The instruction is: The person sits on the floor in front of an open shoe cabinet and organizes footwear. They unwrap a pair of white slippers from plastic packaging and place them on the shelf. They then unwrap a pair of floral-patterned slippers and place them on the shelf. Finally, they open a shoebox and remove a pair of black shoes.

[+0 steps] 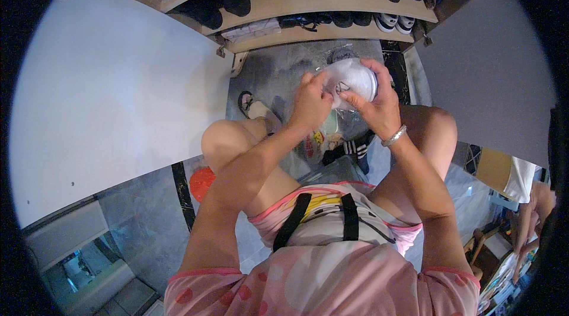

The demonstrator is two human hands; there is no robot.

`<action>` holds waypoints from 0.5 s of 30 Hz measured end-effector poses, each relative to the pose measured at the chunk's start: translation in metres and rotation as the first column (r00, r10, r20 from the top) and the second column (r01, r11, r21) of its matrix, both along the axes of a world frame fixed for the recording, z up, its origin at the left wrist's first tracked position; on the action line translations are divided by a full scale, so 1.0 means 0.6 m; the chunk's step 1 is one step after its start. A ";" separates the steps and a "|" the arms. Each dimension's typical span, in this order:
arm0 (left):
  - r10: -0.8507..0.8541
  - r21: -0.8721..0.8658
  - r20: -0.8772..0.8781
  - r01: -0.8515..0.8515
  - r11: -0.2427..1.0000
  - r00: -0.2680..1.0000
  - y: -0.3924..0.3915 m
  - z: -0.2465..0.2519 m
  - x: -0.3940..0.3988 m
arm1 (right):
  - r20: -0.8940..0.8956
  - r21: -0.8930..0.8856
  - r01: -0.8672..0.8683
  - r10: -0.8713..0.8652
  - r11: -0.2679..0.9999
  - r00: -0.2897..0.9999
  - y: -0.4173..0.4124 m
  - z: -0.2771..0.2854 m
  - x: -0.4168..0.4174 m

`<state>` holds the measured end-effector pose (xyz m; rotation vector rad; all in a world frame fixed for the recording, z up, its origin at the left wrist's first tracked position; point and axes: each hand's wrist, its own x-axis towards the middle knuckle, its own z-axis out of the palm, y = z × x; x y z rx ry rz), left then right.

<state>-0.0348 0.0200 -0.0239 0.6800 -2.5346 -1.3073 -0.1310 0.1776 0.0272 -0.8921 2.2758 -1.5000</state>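
A rounded white fabric piece (355, 78) with a small dark printed mark is held up in front of my knees; whether it is a folded sock or a cap I cannot tell. My right hand (382, 100) grips its right side, thumb on the near face and fingers over the far edge. At the left edge, the bent fingers of my left hand (312, 100) hold the fabric. Just beyond lies a grey fabric piece (343, 54) bearing writing, partly covered by the white one. Clear plastic wrap (351, 121) shows below my hands.
Ahead, an open cabinet holds shoes on curved-looking shelves (320, 4). Its white door (120, 93) stands at left, a grey door (484, 71) at right. Dark striped socks (351, 150) lie between my legs. A red object (202, 184) sits by my left knee. Another person (529, 222) is at far right.
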 end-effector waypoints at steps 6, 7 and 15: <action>-0.035 -0.121 -0.052 0.029 0.992 0.998 0.013 -0.004 0.008 | -0.111 -0.063 0.061 -0.068 0.996 0.992 -0.016 -0.028 0.014; -0.051 -0.159 -0.064 0.041 0.986 0.997 0.013 -0.003 0.008 | -0.107 -0.065 0.046 -0.053 0.997 0.993 -0.014 -0.034 0.012; -0.082 -0.147 -0.100 0.067 0.987 0.992 0.016 0.003 0.010 | -0.065 0.054 -0.139 0.142 0.989 0.988 -0.015 -0.041 0.025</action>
